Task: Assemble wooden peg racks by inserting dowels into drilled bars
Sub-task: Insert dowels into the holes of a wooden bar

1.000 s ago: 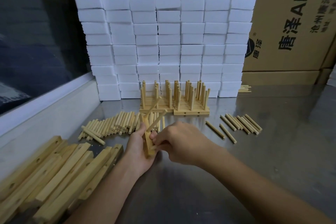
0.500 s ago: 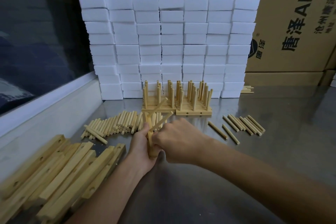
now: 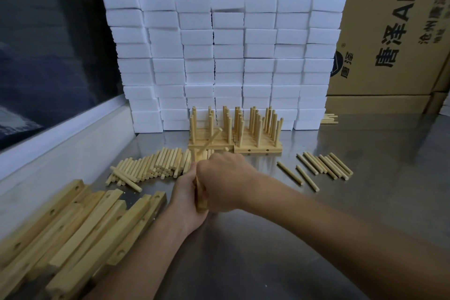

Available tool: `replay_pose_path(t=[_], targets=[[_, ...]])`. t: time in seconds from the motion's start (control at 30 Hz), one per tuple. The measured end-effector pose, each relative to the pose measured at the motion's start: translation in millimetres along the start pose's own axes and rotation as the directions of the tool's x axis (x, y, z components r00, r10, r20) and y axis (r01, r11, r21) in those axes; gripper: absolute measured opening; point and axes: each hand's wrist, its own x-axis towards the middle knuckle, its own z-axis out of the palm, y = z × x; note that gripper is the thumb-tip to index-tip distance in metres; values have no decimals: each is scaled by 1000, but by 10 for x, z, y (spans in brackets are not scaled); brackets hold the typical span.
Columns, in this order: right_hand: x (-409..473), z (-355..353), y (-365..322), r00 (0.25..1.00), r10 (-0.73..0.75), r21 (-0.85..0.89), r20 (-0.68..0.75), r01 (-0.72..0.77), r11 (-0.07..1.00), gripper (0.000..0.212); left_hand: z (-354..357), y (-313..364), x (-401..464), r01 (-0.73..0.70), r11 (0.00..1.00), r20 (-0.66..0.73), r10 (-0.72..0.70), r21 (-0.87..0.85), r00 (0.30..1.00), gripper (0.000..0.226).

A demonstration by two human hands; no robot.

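At the centre of the frame both hands are closed around one drilled bar (image 3: 201, 198), held on edge just above the steel tabletop (image 3: 365, 202). The left hand (image 3: 186, 198) grips it from the left side; the right hand (image 3: 222, 182) is curled over it from the right, knuckles up, and what its fingers pinch is hidden (probably a dowel being seated). One dowel (image 3: 209, 142) already sticks up out of the bar, slanting toward the upper right.

The likely trouble from here is a dowel going in crooked: the fitted one leans, and if the next is pushed at an angle it could jam in its hole or split the wood. The bar is also propped on a narrow edge, so a hard push could make it twist or slip in the left hand.

Both forearms come in from the lower edge of the frame and meet at the bar, the right wrist bent slightly downward.

Loose dowels (image 3: 155, 165) lie just above the hands, more dowels (image 3: 323, 165) at centre right, spare bars (image 3: 73, 226) at lower left, and finished racks (image 3: 233, 134) stand before the white foam blocks (image 3: 219, 56).
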Motion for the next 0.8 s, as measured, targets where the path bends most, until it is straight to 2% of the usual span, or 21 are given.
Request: replay_pose_path(t=[0.03,0.07,0.13,0.2,0.27,0.33,0.43,0.5,0.53,0.6,0.67,0.8], targets=[[17,-22,11,999,34,56,42,-37,998,27,-15,-27,46,48,998,-3,-49,-42,999,57],[29,-48,31,996,49,112,81,-58,992,26,-27,-28,69,36,999,-14,-37,-35,999,55],[52,-66,89,987,59,237,148,-93,967,11,-62,-34,88,48,999,-10,-48,-22,999,50],[47,-45,160,978,65,424,200,-146,894,10,-87,-31,99,42,999,-9,-42,-9,999,47],[1,-3,249,968,48,648,248,-203,734,14,-98,-30,126,50,998,-13,-50,-32,999,50],[-70,73,349,968,46,797,248,-231,558,17,-107,-40,171,48,997,-19,-50,-65,999,55],[-150,302,346,970,167,893,176,-229,388,19,-80,-71,200,27,998,4,-26,-63,1000,69],[-181,462,246,956,275,935,101,-186,303,23,-64,-62,185,32,997,-1,-32,-69,999,67],[-186,531,203,944,327,937,47,-155,312,24,-64,-58,180,34,995,-8,-35,-91,999,64],[-168,626,158,906,417,908,-67,-118,401,27,-73,-48,185,16,991,-15,-18,-131,1000,61],[-154,669,174,853,507,885,-127,-133,445,29,-64,-49,170,16,984,34,-10,-180,999,67],[-178,726,315,770,625,903,-130,-168,395,31,-5,-67,134,15,991,78,-5,-134,997,64]])
